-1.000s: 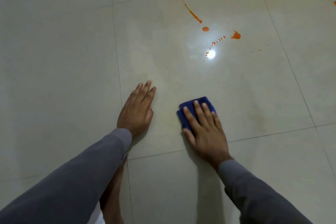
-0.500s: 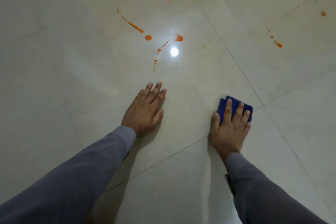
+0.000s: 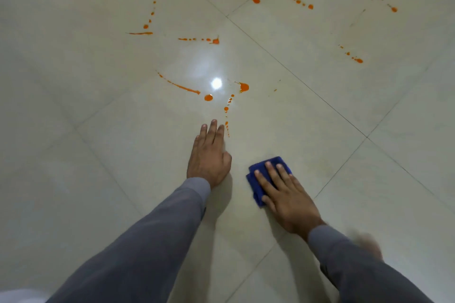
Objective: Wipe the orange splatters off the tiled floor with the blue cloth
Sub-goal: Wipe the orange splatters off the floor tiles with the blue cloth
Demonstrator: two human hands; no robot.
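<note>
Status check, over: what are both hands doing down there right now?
Left hand flat on tiled floor. Right hand pressing blue cloth. Orange splatters ahead, unwiped. Nothing in the way.

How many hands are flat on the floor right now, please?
2. The left hand rests bare on the tile just below a dotted orange trail; the right hand presses the blue cloth to its right.

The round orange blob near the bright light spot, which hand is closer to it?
Left. The left hand lies flat just below the blob; the right hand presses the cloth farther down and right.
</note>
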